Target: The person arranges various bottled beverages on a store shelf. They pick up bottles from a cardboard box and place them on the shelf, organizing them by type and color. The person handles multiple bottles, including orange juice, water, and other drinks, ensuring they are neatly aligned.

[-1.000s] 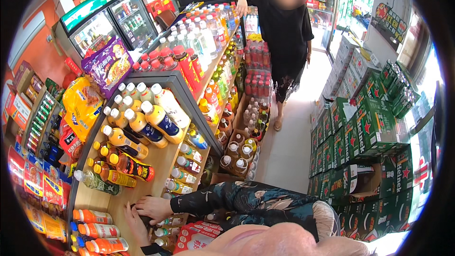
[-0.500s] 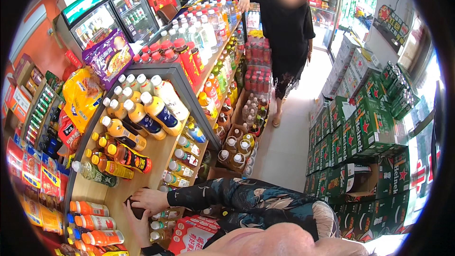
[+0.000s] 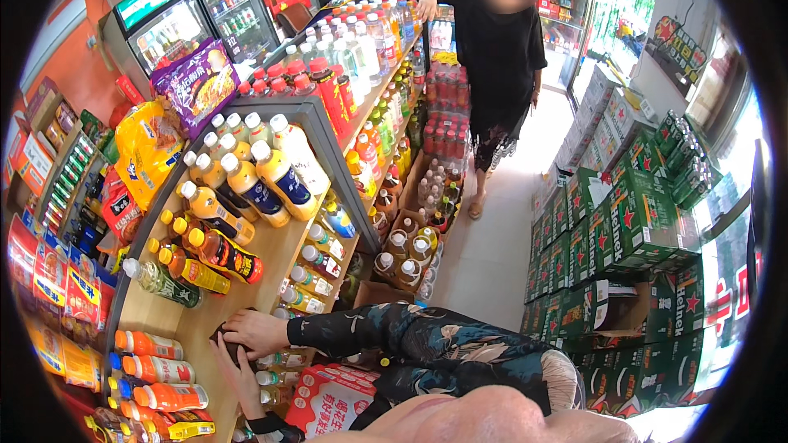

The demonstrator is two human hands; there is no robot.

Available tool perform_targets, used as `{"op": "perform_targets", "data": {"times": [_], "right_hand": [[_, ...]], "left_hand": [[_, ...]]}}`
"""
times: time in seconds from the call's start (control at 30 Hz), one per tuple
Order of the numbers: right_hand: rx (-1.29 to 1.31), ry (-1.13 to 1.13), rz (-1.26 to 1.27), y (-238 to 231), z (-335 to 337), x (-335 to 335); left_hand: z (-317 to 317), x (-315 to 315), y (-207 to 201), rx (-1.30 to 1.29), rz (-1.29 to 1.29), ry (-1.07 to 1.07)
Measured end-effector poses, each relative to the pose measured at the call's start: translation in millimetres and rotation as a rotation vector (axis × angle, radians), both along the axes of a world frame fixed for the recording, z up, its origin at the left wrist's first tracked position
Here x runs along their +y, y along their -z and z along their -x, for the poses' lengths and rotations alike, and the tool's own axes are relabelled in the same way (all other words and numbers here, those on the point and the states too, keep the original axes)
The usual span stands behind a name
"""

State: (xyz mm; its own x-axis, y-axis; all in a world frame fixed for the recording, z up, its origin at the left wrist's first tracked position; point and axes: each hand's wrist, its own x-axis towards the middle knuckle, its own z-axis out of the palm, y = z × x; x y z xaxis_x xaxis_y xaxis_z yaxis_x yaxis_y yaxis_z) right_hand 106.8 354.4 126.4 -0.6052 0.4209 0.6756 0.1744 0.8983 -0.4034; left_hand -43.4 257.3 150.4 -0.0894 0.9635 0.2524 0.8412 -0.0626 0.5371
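Both my hands are at the front edge of a wooden shelf board [image 3: 197, 330], on a small dark object [image 3: 233, 350] whose kind I cannot make out. My right hand [image 3: 256, 333] lies over it from the right, fingers bent round it. From below, my left hand [image 3: 239, 376] grips its near side with fingers raised. The hands partly hide the object. Left of them lie orange-capped drink bottles [image 3: 171, 396]. Beyond them stand yellow-capped dark tea bottles [image 3: 223, 256] and a clear green-labelled bottle [image 3: 162, 280].
White-capped juice bottles [image 3: 283, 184] fill the shelf's far end. Lower down are more bottles [image 3: 310, 280] and a red-white carton [image 3: 332, 398]. A person in black [image 3: 499, 57] stands in the aisle, a hand on the shelving. Green beer cartons [image 3: 636, 217] are stacked at right.
The view has shifted slightly. My hands stay together on the dark object, with the left hand's fingers a little closer to the right hand. The person in the aisle stays in place.
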Motion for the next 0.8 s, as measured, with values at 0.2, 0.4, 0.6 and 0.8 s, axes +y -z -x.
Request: {"op": "perform_targets", "data": {"times": [0.2, 0.4, 0.6, 0.8], "right_hand": [[-0.024, 0.031, 0.025, -4, -5, -8], [-0.032, 0.065, 0.003, 5, 3, -6], [-0.016, 0.051, -0.006, 6, 3, -4], [0.011, -0.014, 0.054, 8, 5, -1]], "left_hand": [[5, 3, 17, -0.079, -0.071, 0.024], [12, 8, 25, -0.149, -0.121, 0.018], [9, -5, 16, -0.165, -0.110, -0.015], [-3, -9, 23, -0.131, -0.164, -0.120]]}}
